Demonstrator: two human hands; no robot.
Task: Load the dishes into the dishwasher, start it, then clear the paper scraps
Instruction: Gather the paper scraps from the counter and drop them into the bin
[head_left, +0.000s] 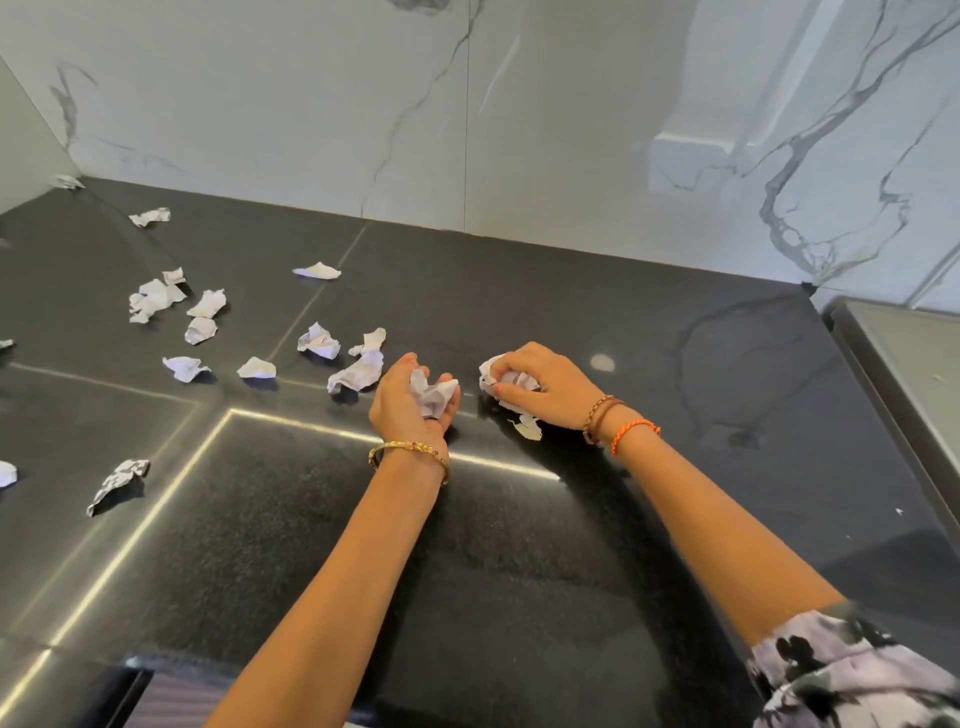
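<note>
Head view: your left hand (410, 397) is cupped palm-up just above the black countertop (519, 545), fingers curled round a crumpled wad of paper (434, 395). Your right hand (540, 384) lies palm-down beside it, fingers and thumb clamped on a second crumpled wad (493, 376) that rests on the counter. One small torn scrap (529, 428) lies just under your right wrist, touching the surface.

No print or writing on any scrap can be read; faint grey marks show on some, too small to make out. No brand or label shows anywhere.

Count of loose scraps to your left: a long crumpled piece (356, 374) touches your left hand's far side, with a small one (371, 340) just beyond it. Further left lie a crumpled ball (319, 340), a flat piece (257, 368), another (186, 368), a cluster of four (171, 301), a lone flat scrap (317, 270) toward the wall, one (150, 216) near the back corner and one (69, 182) right in it. A twisted strip (118, 483) lies near the front left, and two more are cut off by the left frame edge. That makes roughly fifteen loose pieces plus the two in your hands.

The counter ends at the marble wall (571, 130) behind and a side wall on the left. On the right a grey raised ledge (904, 374) borders it. The stretch between your arms and the front edge is open, as is the area right of your right hand.
</note>
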